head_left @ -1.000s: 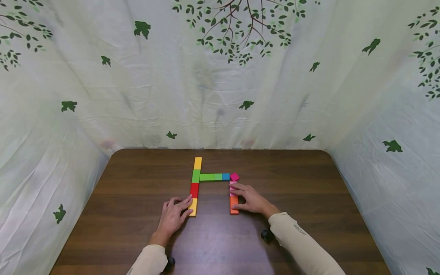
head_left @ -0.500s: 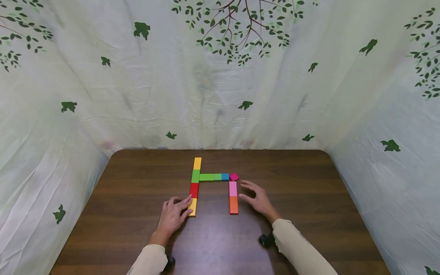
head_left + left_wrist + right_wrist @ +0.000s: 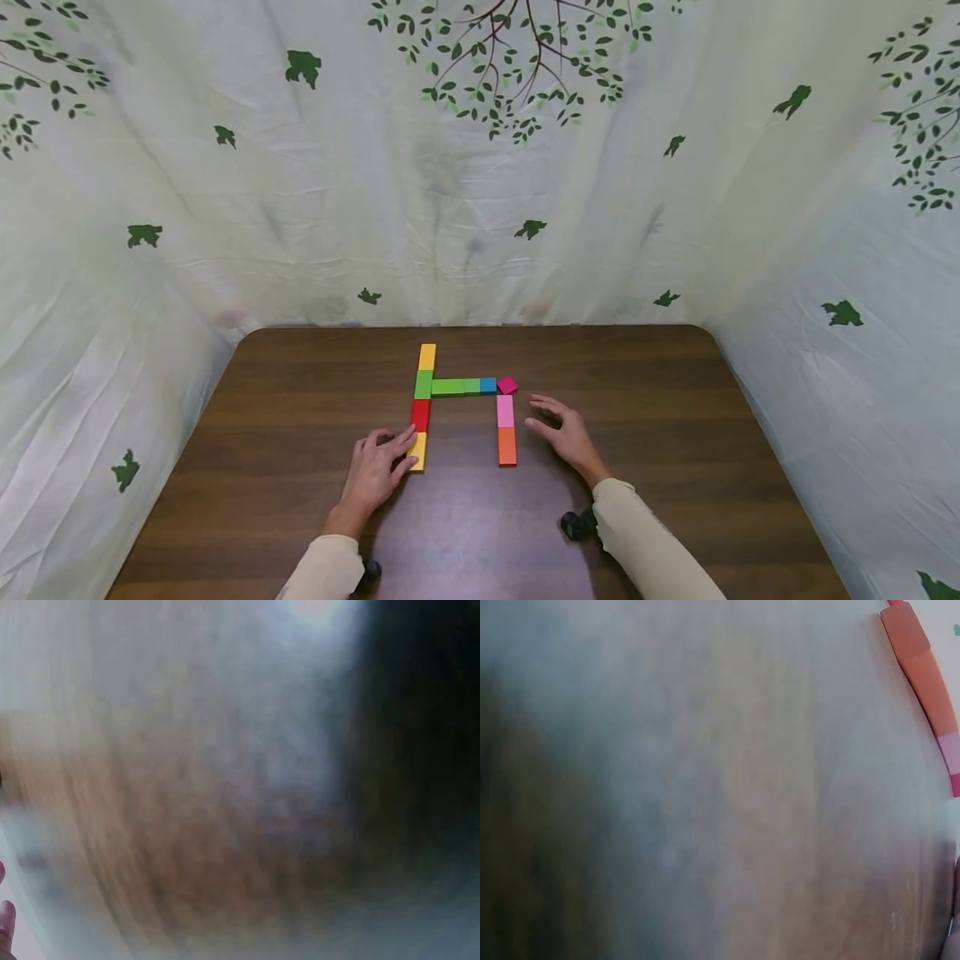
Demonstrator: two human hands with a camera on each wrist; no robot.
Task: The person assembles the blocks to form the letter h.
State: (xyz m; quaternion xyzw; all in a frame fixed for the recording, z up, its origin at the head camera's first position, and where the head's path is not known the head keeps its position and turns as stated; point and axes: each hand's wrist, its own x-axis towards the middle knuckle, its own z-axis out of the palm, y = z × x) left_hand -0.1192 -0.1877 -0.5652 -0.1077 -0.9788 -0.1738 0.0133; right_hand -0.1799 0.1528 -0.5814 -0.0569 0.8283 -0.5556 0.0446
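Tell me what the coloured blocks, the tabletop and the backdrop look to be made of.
Coloured blocks, such as the orange block: probably painted wood or plastic, going by flat matte colour and crisp edges; which one is unclear. Table: dark wood or wood-look laminate, with streaked grain and a soft sheen. Backdrop: thin printed fabric or plastic sheet, creased, with leaf and bird motifs.

Setting: makeshift recording booth or tabletop play corner, indoors; exact kind of building not discernible. Evidence: dark wood-grain table [image 3: 675, 400] with rounded far corners, enclosed on three sides by pale, creased fabric backdrop [image 3: 465, 208] printed with green leaves, branches and bird shapes, draped down to the table edge and hiding whatever lies behind. On the tabletop, coloured wooden blocks [image 3: 450, 387] laid flat in rows. Small black wrist-worn cameras [image 3: 573, 525] at the cuffs of cream sleeves [image 3: 645, 550]. Even, soft lighting; no furniture or fittings otherwise visible.
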